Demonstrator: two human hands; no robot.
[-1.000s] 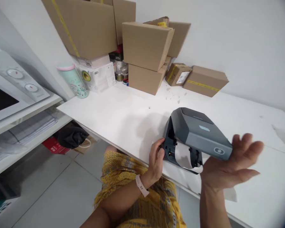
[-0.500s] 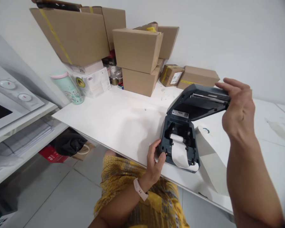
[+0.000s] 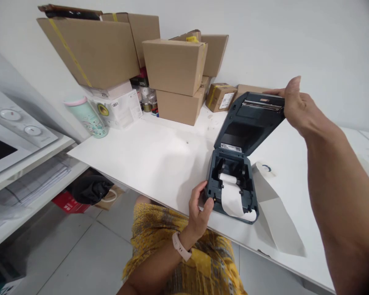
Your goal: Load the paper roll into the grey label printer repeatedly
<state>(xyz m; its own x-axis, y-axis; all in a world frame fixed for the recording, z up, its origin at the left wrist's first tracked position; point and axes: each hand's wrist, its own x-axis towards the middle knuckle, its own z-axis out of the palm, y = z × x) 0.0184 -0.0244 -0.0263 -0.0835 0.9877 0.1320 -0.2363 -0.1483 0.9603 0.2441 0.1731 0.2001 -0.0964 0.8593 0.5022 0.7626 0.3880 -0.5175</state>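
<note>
A dark label printer (image 3: 214, 200) sits at the front edge of the white table with its lid (image 3: 254, 119) raised and tilted back. Inside the base is a small white paper roll (image 3: 228, 178), its strip (image 3: 232, 198) running forward over the front lip. My left hand (image 3: 199, 209) grips the printer's left front corner, thumb on the front and fingers along the side. My right hand (image 3: 299, 104) is closed on the free edge of the lid, thumb pointing up; its fingers are partly hidden behind the lid.
Right of the printer lies a curled strip of backing paper (image 3: 278, 221). Cardboard boxes (image 3: 175, 67) are stacked along the wall, with a small taped box (image 3: 221, 97) beside them. A mint tumbler (image 3: 87, 116) stands at the left, near a microwave (image 3: 18, 127) on a shelf.
My right hand has lifted the lid higher and further back, with its grip turned so the thumb is up. My left hand stays at the printer's corner.
</note>
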